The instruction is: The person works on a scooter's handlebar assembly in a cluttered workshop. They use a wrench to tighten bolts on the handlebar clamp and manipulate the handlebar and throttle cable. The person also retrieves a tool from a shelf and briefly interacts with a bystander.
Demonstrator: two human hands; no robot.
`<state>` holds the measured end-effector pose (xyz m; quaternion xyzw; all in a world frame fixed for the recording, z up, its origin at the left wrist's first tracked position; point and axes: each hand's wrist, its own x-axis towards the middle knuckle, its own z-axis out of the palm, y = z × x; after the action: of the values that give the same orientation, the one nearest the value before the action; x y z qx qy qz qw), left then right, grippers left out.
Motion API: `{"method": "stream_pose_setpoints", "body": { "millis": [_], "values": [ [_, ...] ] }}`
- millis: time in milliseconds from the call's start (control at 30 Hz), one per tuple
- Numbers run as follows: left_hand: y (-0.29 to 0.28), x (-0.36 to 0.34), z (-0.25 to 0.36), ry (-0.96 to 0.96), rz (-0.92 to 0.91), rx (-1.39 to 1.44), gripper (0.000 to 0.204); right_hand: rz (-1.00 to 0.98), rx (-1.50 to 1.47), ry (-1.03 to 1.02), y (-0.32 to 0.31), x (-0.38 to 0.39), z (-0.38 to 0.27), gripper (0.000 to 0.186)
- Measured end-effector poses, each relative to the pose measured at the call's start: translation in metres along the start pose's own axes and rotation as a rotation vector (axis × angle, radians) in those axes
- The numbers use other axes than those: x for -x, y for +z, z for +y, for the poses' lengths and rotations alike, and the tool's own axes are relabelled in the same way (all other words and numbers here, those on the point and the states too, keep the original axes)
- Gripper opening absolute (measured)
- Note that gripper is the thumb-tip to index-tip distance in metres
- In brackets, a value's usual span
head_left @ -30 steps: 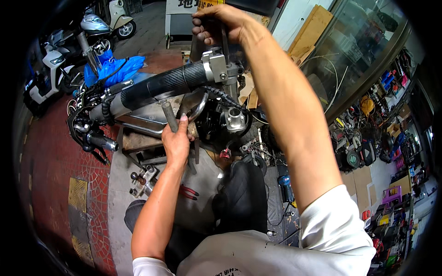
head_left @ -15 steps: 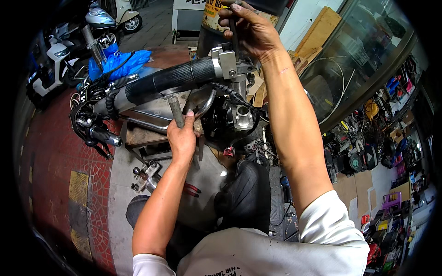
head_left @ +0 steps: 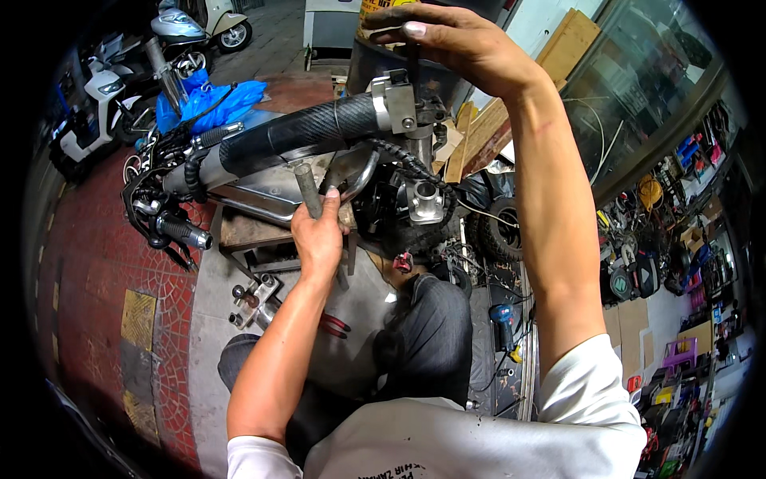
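A motorcycle front end lies in front of me: a black wrapped fork tube [head_left: 295,136] with a silver clamp [head_left: 396,101] and handlebar grips [head_left: 182,231] at the left. My left hand [head_left: 319,233] grips a grey metal rod [head_left: 307,188] standing upright below the tube. Above the clamp, my right hand [head_left: 451,40] holds a thin dark tool [head_left: 413,64] that points down into the clamp. A silver cast part [head_left: 423,199] hangs under the clamp.
Parked scooters [head_left: 88,120] and a blue plastic bag [head_left: 209,97] stand at the back left. A metal bracket [head_left: 254,299] lies on the floor by my knee. A blue cordless drill [head_left: 504,323] lies at the right. Shelves of parts [head_left: 662,255] fill the right side.
My right hand has risen and shifted right above the clamp. My left hand stays on the rod, and the whole view has tilted slightly.
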<state>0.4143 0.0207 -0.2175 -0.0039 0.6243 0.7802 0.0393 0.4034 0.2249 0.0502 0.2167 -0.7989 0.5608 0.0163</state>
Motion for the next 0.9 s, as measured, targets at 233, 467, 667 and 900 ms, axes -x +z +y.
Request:
{"method": "stream_pose_setpoints", "body": {
  "millis": [233, 467, 667, 900],
  "values": [
    [-0.007, -0.002, -0.003, 0.011, -0.018, 0.027, 0.03, 0.357, 1.107, 0.124, 0.048, -0.043, -0.033, 0.04],
    [-0.006, -0.001, -0.006, 0.007, -0.004, -0.022, 0.036, 0.048, 0.259, 0.502, 0.003, -0.077, 0.003, 0.025],
    [-0.003, -0.003, -0.008, 0.01, -0.023, -0.002, 0.034, -0.171, -0.527, 0.37, -0.014, -0.084, 0.043, 0.026],
    [-0.004, 0.0, -0.003, 0.04, 0.011, 0.01, 0.03, 0.775, -0.48, 0.01, 0.023, -0.072, 0.052, 0.02]
  ]
}}
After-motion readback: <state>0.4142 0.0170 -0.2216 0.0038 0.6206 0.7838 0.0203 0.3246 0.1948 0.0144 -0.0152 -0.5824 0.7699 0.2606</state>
